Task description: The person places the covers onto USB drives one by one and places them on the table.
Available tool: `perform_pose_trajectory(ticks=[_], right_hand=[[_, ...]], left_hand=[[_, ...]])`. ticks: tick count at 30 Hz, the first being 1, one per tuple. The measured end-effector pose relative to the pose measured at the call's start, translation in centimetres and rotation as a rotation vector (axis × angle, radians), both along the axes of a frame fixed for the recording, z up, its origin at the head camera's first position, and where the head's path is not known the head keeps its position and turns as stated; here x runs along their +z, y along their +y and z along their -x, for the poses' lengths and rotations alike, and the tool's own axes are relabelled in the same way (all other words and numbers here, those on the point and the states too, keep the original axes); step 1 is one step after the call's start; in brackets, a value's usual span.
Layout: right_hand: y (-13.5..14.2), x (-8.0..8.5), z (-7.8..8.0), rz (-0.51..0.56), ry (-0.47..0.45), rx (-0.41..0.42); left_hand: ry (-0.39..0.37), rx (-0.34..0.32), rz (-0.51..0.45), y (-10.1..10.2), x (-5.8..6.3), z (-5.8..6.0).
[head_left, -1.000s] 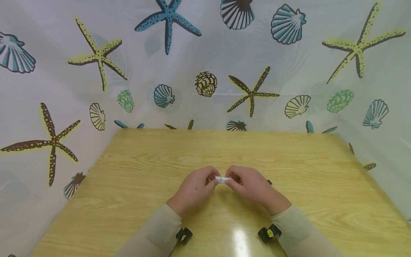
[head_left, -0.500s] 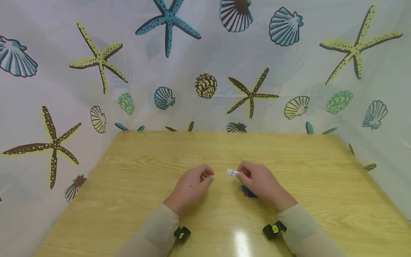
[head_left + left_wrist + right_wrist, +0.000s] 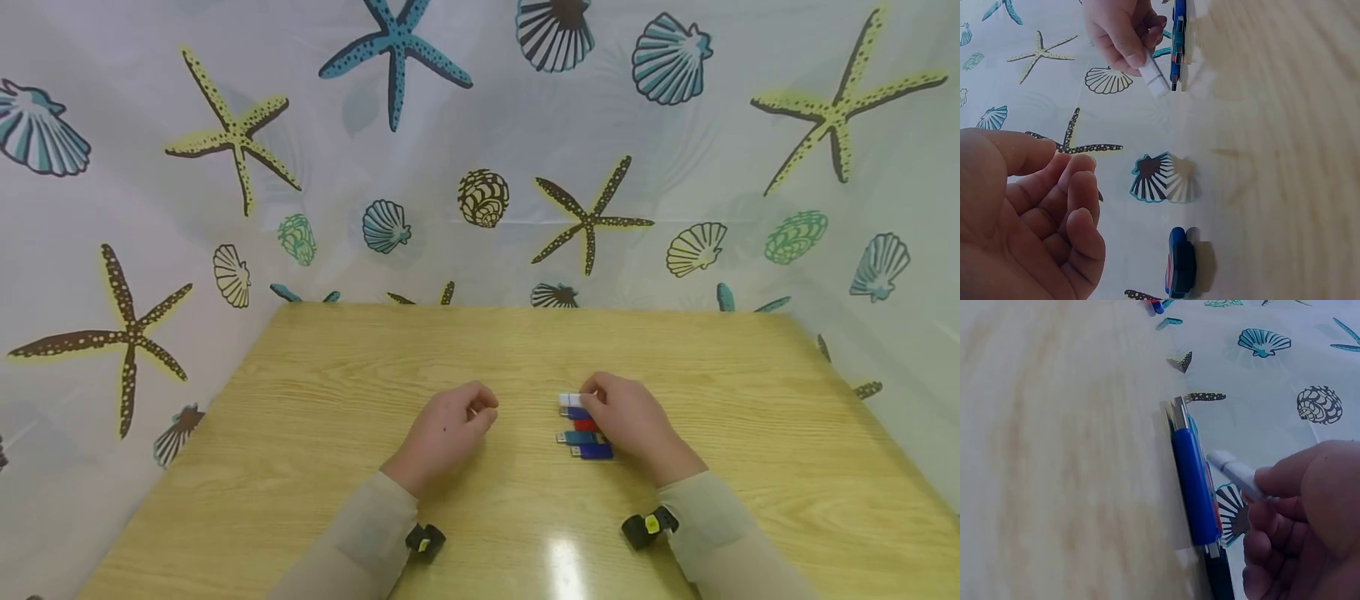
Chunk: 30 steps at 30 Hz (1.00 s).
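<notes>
My right hand (image 3: 621, 417) pinches one end of a white capped USB stick (image 3: 571, 400), whose thin dark line marks the cap joint. In the right wrist view the white stick (image 3: 1233, 473) tilts above the others. Below it in the head view lie a blue USB stick (image 3: 574, 412), a red one (image 3: 584, 425), a teal one (image 3: 579, 437) and a nearer blue one (image 3: 596, 452), side by side with their metal plugs leftward. The right hand partly covers their right ends. My left hand (image 3: 450, 429) holds nothing, its fingers loosely curled over the wooden table.
In the left wrist view a dark blue object (image 3: 1180, 262) lies on the table (image 3: 360, 350) near the left hand; the head view hides it. A curtain (image 3: 435, 150) printed with starfish and shells stands behind and beside the table. Each sleeve carries a black wrist camera (image 3: 649, 527).
My left hand has let go of the white stick. The right hand has carried it rightward to the far end of the stick row, uncovering the other sticks. The left hand now stays nearly still.
</notes>
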State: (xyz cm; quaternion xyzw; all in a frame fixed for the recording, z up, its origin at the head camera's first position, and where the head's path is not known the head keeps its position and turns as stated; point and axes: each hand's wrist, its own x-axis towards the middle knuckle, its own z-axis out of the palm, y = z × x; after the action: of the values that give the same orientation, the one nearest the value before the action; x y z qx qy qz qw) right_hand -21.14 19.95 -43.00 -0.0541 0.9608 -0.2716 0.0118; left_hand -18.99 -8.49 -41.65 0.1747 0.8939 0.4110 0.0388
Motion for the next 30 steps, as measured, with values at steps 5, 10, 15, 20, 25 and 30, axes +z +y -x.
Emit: perform_pose_trajectory(ticks=[5,10,15,20,25,30], right_hand=[[0.5,-0.2,0.2,-0.013,-0.016,-0.004],[0.6,-0.1,0.2,-0.037,-0.020,-0.015],[0.5,0.0,0.2,-0.039,-0.015,-0.021],[0.3,0.2,0.1,-0.042,-0.007,-0.010],[0.3,0.1,0.1,-0.039,-0.005,0.005],[0.3,0.1,0.0,-0.041,0.009,0.020]], left_hand=[[0.009,0.006,0.008,-0.1,-0.1,0.2],[0.007,0.019,0.015,-0.2,-0.4,0.4],[0.011,0.029,0.026,-0.3,-0.4,0.4],[-0.017,0.066,0.021,-0.7,-0.3,0.6],[-0.029,0.076,0.034,-1.4,-0.2,0.9],[-0.005,0.073,0.151,-1.9,-0.2,1.2]])
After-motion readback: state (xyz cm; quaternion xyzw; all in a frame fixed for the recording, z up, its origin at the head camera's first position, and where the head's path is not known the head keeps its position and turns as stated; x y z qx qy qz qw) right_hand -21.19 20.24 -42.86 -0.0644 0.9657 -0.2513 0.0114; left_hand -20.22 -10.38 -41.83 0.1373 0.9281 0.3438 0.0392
